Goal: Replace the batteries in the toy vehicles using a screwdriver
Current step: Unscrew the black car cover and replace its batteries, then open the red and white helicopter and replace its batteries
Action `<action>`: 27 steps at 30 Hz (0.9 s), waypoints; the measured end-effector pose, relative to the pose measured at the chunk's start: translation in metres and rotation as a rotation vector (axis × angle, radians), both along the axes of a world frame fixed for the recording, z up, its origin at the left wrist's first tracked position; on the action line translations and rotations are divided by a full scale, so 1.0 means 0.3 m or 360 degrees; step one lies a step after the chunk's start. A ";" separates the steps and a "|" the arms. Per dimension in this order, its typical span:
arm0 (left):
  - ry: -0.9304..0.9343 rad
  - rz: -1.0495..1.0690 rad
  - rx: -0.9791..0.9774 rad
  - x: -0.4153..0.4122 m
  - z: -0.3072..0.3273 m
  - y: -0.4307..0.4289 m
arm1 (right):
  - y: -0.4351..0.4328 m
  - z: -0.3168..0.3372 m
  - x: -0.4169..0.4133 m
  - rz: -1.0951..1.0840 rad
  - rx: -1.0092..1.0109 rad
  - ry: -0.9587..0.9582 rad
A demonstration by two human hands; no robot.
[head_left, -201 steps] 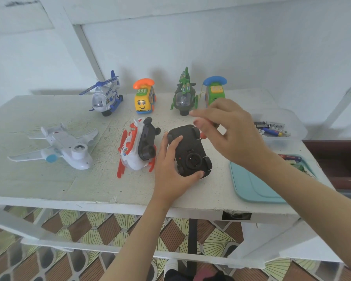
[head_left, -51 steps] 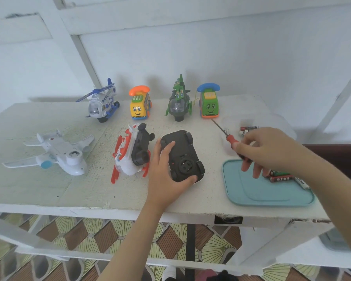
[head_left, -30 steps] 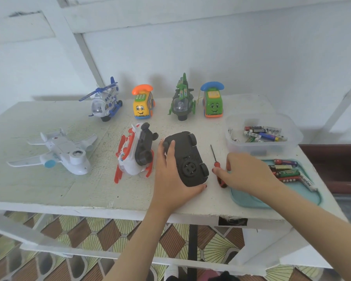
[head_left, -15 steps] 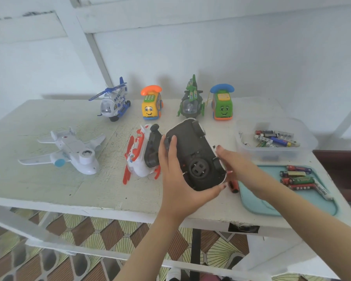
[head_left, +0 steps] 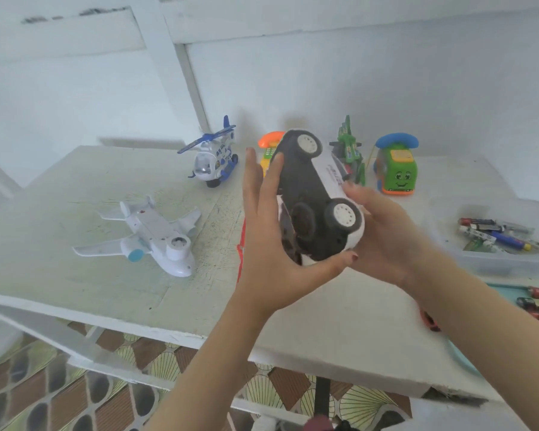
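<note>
Both hands hold the toy car point(head_left: 316, 197) above the surface point(head_left: 75, 275), underside facing the camera, long axis pointing away; left hand point(head_left: 271, 244) and right hand point(head_left: 383, 234) each keep a grip around it

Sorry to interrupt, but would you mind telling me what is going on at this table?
A person is holding a toy car off the table in both hands, tilted so its dark underside and white wheels face the camera. The left hand cups one side, the right hand the other. No screwdriver is in either hand; a red handle lies on the table beneath the right forearm. Loose batteries sit in a clear tub to the right. The white plane and the other toys stand untouched.
</note>
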State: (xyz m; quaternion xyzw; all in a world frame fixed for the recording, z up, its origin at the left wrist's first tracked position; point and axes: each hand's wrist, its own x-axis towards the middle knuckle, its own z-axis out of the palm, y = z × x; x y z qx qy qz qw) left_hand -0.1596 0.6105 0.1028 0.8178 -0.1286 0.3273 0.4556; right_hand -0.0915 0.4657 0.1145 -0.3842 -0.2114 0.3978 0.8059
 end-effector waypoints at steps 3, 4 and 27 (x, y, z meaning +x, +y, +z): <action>-0.0021 -0.0079 0.0053 0.034 0.039 0.142 | 0.122 0.053 0.034 -0.0071 -0.0196 -0.0215; -0.0010 -0.0065 0.0068 0.043 0.052 0.197 | 0.166 0.069 0.048 -0.0089 -0.0277 -0.0262; 0.0904 0.0337 -0.0017 0.303 0.146 1.312 | 1.303 0.113 0.343 -0.0593 -0.1110 -0.0573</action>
